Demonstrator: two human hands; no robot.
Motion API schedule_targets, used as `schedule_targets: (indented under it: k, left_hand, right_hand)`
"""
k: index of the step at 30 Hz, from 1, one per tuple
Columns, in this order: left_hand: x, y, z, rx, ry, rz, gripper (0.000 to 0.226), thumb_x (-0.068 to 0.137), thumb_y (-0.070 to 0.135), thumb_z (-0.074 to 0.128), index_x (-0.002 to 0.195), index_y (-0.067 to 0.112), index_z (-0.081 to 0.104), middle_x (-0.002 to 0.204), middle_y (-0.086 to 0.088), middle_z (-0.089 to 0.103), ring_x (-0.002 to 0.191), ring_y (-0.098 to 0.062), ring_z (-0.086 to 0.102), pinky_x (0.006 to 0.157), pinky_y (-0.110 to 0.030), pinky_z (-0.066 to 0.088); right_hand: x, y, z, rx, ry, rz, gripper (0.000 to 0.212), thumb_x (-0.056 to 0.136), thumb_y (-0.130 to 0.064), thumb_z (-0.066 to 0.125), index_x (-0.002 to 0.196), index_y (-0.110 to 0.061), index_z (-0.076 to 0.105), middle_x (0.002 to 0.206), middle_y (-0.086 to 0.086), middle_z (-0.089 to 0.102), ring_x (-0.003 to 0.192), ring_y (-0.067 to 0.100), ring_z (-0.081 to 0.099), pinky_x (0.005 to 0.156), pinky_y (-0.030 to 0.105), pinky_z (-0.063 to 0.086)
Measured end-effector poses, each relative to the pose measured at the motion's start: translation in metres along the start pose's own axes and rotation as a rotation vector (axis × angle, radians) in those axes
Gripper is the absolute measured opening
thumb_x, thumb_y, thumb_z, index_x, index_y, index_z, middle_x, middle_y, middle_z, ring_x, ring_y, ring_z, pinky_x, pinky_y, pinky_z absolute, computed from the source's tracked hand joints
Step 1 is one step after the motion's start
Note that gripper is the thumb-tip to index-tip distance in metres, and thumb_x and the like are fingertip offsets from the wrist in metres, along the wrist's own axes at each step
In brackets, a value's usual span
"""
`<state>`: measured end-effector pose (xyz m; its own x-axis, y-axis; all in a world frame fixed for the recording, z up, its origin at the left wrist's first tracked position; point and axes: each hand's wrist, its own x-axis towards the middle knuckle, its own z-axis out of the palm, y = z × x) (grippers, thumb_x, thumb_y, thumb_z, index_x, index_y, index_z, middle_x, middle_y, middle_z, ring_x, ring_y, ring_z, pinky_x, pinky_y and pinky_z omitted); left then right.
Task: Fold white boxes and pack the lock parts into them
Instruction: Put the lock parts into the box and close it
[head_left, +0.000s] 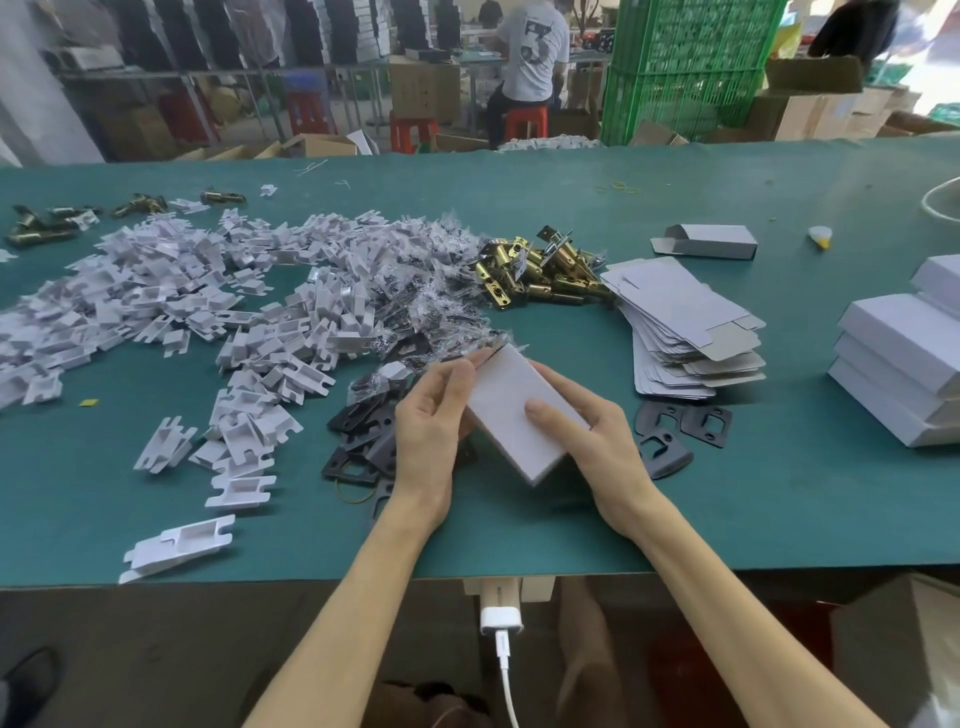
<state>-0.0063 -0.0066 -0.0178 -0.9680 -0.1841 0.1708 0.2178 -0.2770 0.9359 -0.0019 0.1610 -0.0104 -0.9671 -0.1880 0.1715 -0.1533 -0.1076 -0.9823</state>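
Box (511, 415), plain white, sits tilted between both hands over the green table (727, 493): left hand (431, 431) pinches its far end, right hand (592, 441) clasps the right side, thumb flat on top. Black plates (358, 431) lie just beneath, flat blanks (685, 322) rightward, brass latches (540, 270) beyond. A distant shirt (535, 47) shows a large "3".
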Motion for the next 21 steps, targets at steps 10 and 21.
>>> schedule_targets:
  k: [10,21]
  left_hand:
    - [0.0,-0.002,0.0,0.009,-0.066,-0.024,0.019,0.102,0.026,0.063,0.116,0.014,0.066,0.103,0.007,0.077,0.095,-0.01,0.071,0.08,-0.028,0.061]
    - [0.0,-0.005,0.0,0.093,-0.135,-0.097,0.029,0.095,0.039,0.069,0.123,0.034,0.075,0.126,0.002,0.075,0.114,-0.018,0.07,0.099,-0.043,0.057]
  right_hand:
    - [0.002,0.007,-0.003,0.088,0.387,0.054,0.062,0.062,-0.048,0.09,0.111,-0.024,0.061,0.087,0.003,0.074,0.075,0.018,0.072,0.058,0.031,0.056]
    - [0.002,0.011,-0.005,0.029,0.366,0.047,0.037,0.084,-0.049,0.072,0.106,-0.02,0.063,0.101,0.0,0.066,0.087,0.01,0.062,0.077,0.037,0.053]
